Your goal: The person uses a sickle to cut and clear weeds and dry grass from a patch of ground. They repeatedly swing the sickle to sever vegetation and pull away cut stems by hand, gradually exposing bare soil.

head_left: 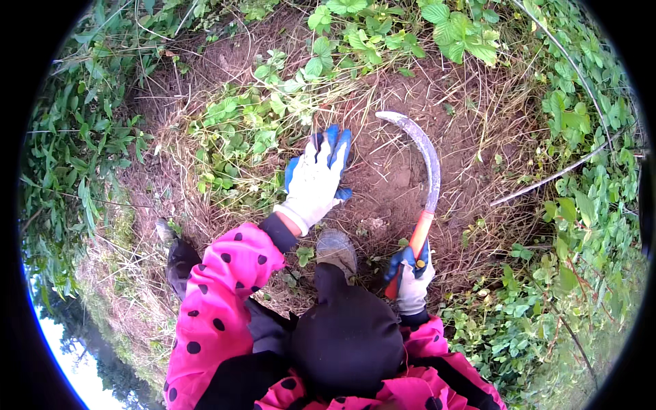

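Note:
My left hand [316, 176], in a white and blue work glove, reaches forward with its fingers spread at the edge of some cut-looking weeds [239, 130]. Whether its fingertips touch stems or soil is hard to make out. My right hand [413, 279], gloved alike, is wrapped round the orange handle of a sickle [429, 157]. The sickle's curved grey blade points away from me and bends left at its tip, over bare brown soil [389, 167].
Leafy vines [574, 123] crowd the right side, where a thin dry stem [560, 174] juts inward. Dense green plants [82, 150] grow at the left. My shoe [336, 251] stands on the ground between my hands. Dry straw [492, 143] is strewn over the soil.

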`<state>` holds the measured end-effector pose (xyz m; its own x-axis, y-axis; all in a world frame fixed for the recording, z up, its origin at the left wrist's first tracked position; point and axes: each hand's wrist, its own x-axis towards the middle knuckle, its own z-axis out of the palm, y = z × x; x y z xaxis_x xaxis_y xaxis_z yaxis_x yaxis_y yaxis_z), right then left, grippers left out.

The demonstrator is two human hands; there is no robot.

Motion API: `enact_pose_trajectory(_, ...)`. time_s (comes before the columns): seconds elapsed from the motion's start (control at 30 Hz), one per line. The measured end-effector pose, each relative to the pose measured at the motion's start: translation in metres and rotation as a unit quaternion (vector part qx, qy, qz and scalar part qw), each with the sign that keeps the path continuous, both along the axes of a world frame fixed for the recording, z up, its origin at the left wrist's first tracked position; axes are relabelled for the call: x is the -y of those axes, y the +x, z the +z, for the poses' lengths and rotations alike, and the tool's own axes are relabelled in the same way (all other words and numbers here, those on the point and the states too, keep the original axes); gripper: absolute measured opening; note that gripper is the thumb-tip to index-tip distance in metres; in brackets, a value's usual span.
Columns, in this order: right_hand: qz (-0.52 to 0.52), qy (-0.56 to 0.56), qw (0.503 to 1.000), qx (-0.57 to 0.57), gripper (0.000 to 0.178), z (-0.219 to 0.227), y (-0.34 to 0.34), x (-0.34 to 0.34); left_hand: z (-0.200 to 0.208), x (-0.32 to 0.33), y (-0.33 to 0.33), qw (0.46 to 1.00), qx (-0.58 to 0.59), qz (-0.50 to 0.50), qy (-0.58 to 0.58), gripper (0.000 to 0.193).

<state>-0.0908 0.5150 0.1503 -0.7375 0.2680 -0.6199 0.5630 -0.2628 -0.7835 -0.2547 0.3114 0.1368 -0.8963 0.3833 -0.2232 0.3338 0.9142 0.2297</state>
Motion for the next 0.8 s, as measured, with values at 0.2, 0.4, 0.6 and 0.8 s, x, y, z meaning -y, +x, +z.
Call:
enact_pose_trajectory(0.2, -0.018, 0.033, 0.999, -0.029, 0.056, 0.011, -0.016, -0.016, -0.021, 0.022, -0.019, 0.995, 0.079, 0.058, 0.035, 0.046)
enact_pose_trajectory(0.4, 0.024, 0.055, 0.998, -0.025, 0.056, 0.006, -0.021, -0.02, 0.003, 0.068, -0.056, 0.951, 0.027, 0.148, 0.271, 0.023)
enact_pose_trajectory(0.6, 0.12, 0.08, 0.989, -0.037, 0.055, -0.014, -0.029, 0.007, -0.006, 0.066, -0.041, 0.914, 0.091, 0.171, 0.357, 0.034)
enact_pose_trajectory(0.8, 0.182, 0.177, 0.967, 0.028, 0.056, -0.026, -0.004, 0.007, 0.002, 0.097, -0.04, 0.865, 0.059, 0.251, 0.431, 0.029)
